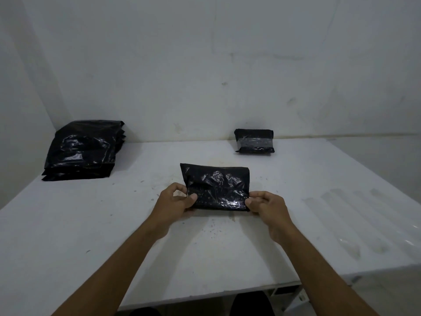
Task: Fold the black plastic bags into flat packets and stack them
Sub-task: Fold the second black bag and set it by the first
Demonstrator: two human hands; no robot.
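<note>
- White walls closed in the corner where we worked, and the white table (227, 247) ran from them toward us, scuffed and stained in its middle.
- We had the bag (215, 187) in front of us at the table's centre, folded down to a wrinkled, roughly rectangular packet resting on the surface.
- Our left hand (176, 201) pinched its near left corner, thumb on top and fingers curled round the edge.
- Our right hand (265, 205) pinched the near right corner the same way, so the two hands stood apart at the packet's width.
- We judged this two-corner hold kept the near edge taut and level, which slippery plastic needs if a further fold is to lie square or the packet is to be lifted without springing open.
- At the far left, near the wall, lay the pile of unfolded bags (83, 150), probably kept aside so it would not crowd the folding spot.
- At the far right sat a finished packet (254, 141) with a pale band across it, well apart from the pile; we took it as the start of the stack.
</note>
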